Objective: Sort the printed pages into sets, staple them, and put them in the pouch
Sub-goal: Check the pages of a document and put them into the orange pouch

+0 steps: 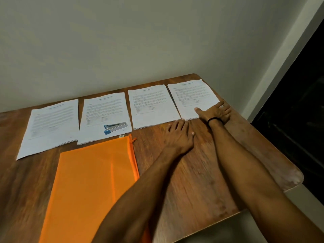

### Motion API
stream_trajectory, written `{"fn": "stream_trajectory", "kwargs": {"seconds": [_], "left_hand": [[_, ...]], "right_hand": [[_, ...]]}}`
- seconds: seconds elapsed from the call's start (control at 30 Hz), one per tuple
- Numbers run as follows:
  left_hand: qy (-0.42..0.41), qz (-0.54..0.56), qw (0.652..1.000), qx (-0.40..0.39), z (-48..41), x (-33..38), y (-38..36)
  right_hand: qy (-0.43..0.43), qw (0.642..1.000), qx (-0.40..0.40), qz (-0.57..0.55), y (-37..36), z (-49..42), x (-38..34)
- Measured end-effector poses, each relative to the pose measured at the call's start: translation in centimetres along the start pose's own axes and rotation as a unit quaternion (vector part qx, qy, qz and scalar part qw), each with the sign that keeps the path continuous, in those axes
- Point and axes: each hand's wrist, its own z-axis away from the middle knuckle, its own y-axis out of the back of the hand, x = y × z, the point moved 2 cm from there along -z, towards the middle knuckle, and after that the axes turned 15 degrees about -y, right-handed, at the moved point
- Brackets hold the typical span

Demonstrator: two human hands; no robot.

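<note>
Orange pouch (91,181) lay flat, four page stacks (50,123) rowed beyond it, a stapler (115,128) on the second. Right of the pouch the left hand (178,135) rested palm-down, fingers (177,125) spread, beside the third stack (150,106); farther right, the right hand (215,112) pressed straight fingers on the fourth stack (192,97)'s corner.

Orange pouch (91,176), white pages (149,106), blue-tipped stapler (114,128)
</note>
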Motion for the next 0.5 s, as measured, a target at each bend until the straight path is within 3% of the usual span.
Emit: {"fn": "stream_trajectory", "kwargs": {"seconds": [0.13,0.3,0.4,0.5], "left_hand": [[-0.007,-0.013,1.000,0.025,-0.2,-0.4,-1.0],[-0.018,-0.004,0.999,0.036,-0.4,-0.6,-1.0],[-0.012,0.015,0.999,0.035,-0.3,-0.7,-0.7],[0.004,0.087,0.995,0.054,0.0,-0.5,0.0]], "right_hand": [[-0.002,0.999,0.004,0.038,0.1,-1.7,-0.4],[0.026,0.996,-0.068,0.045,-0.3,-4.0,-1.2],[0.044,0.987,-0.118,-0.098,1.0,-3.0,-1.2],[-0.022,0.909,-0.233,-0.344,1.6,-2.3,-0.1]]}}
